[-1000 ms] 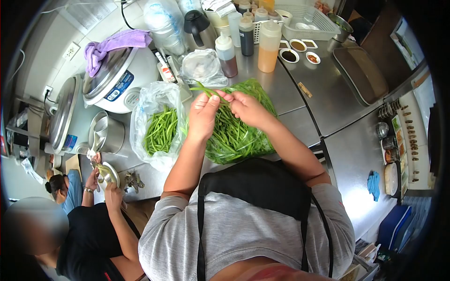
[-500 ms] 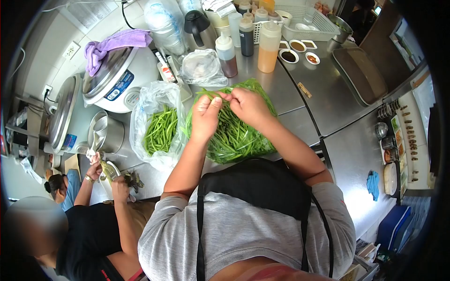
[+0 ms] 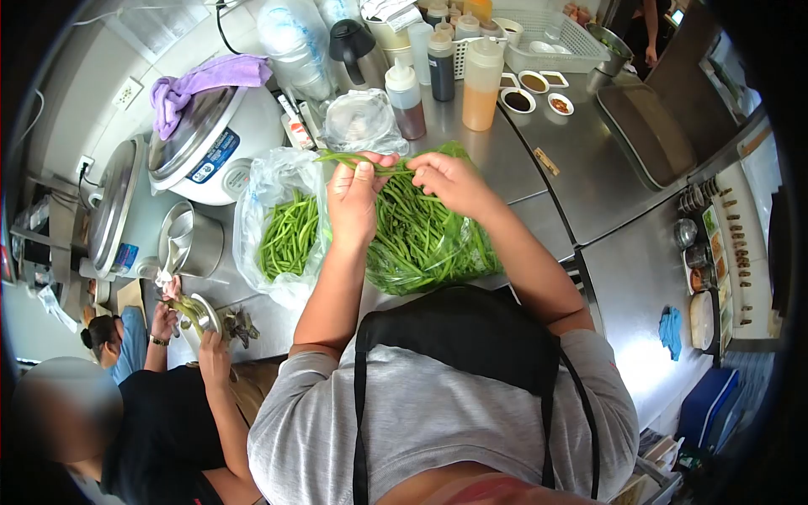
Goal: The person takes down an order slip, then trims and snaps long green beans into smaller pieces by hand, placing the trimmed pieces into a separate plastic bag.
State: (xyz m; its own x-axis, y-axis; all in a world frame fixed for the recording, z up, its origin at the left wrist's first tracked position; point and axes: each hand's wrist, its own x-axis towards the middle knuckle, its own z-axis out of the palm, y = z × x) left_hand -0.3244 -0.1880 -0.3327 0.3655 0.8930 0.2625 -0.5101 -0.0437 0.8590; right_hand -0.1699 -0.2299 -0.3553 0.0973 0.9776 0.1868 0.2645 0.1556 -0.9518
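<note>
My left hand (image 3: 353, 192) is closed around a few green beans (image 3: 343, 158), whose ends stick out to the left past the thumb. My right hand (image 3: 448, 181) pinches the right end of the held beans, fingertips close to the left hand. Below both hands lies an open clear plastic bag (image 3: 481, 268) full of long green beans (image 3: 412, 231). To its left stands a second plastic bag (image 3: 252, 181) with green beans (image 3: 288, 236) in it, beside my left wrist.
Squeeze bottles (image 3: 483, 84) and small sauce bowls (image 3: 518, 101) stand at the back. A large white cooker (image 3: 227, 143) and a metal pot (image 3: 202, 244) are on the left. A co-worker's hand (image 3: 214, 358) works near a plate at lower left. A tray (image 3: 644, 135) lies at right.
My left hand has shifted a little left with the beans, and the right hand has drawn slightly away from it. More bean length now shows between and beside them. The co-worker's hands have moved apart.
</note>
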